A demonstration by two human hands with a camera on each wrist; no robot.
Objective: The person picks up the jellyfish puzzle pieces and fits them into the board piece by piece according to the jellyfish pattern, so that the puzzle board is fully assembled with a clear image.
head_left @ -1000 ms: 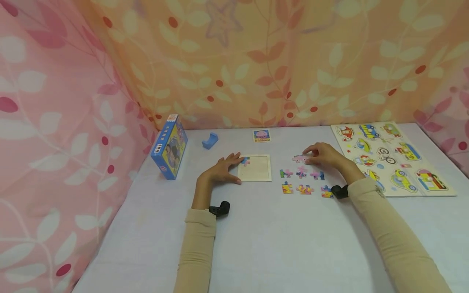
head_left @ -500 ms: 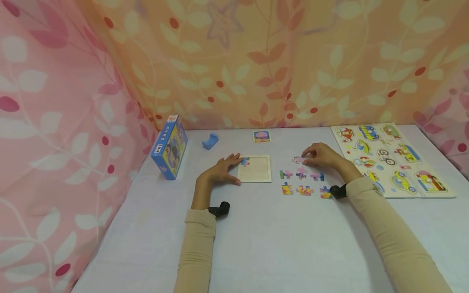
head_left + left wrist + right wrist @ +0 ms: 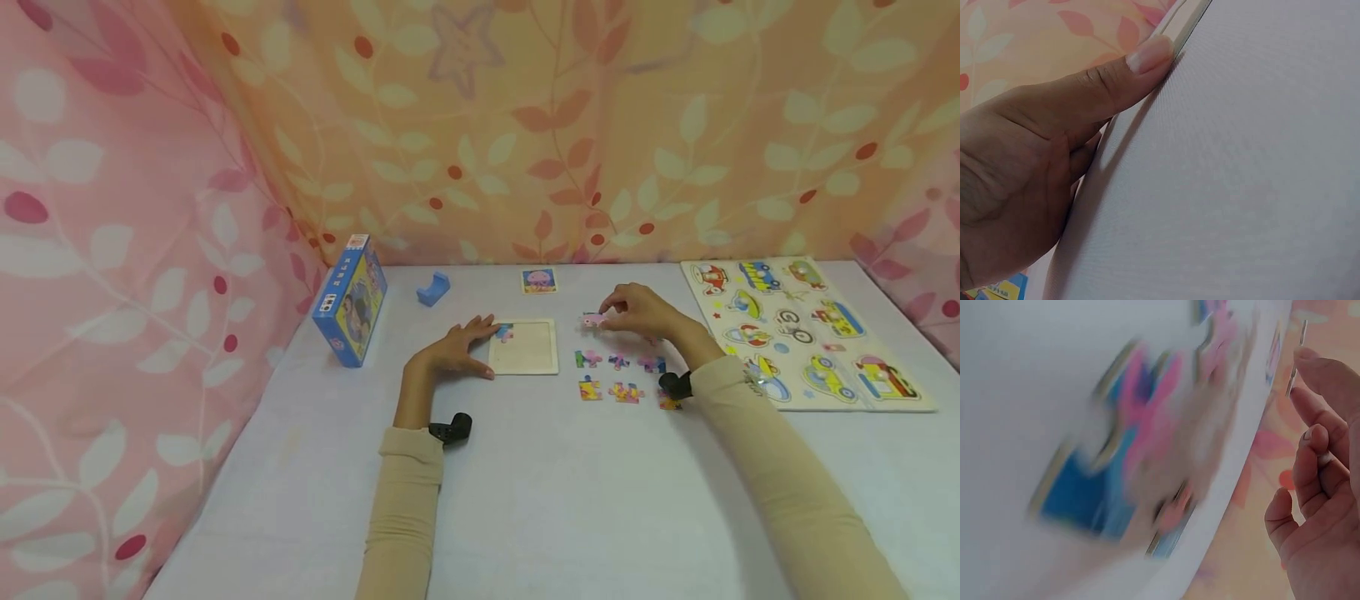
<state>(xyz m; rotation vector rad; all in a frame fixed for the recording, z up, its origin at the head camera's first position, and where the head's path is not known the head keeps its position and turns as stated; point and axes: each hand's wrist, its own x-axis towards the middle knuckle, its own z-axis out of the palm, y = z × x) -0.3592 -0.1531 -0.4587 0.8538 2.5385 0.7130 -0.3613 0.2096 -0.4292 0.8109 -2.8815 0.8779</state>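
Note:
My right hand pinches a pink jigsaw piece between thumb and fingers. Seen edge-on in the right wrist view, the pinched jigsaw piece appears raised off the table. My left hand rests at the left side of a square wooden puzzle tray, its thumb against the tray's edge. In the tray's upper left corner lies one blue and pink piece. Several loose pieces lie in rows right of the tray, some partly hidden by my right hand and wrist.
A blue box stands at the left, near a small blue curved block. Behind the tray lies a small square picture card. A large vehicle picture board lies at the right. Patterned curtains border the table.
My right hand has moved left, carrying the pink jigsaw piece toward the tray and off its former spot. My left hand has stayed at the tray.

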